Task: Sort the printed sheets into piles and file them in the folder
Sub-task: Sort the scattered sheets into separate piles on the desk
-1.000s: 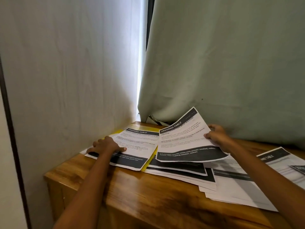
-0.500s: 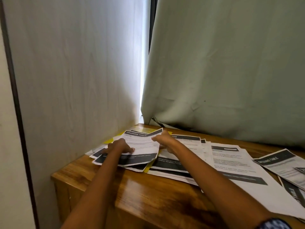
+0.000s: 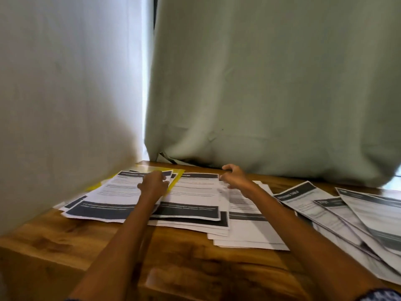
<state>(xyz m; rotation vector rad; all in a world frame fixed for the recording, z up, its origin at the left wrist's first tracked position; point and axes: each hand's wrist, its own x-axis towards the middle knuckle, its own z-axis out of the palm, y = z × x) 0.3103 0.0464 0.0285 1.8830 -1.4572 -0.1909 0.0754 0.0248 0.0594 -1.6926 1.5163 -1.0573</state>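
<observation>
Left grip [image 3: 154, 183] seemingly presses sheets [image 3: 121, 192], right grip [image 3: 233, 177] loose, over wooden table [image 3: 173, 253] by curtain [image 3: 271, 83].

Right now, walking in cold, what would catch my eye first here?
Printed sheets with dark bands fan out across the wooden table, with a yellow folder peeking from under the far-left pile. The left hand rests on that pile, while the right hand hovers half-curled beside it. A pale green curtain hangs behind.
</observation>
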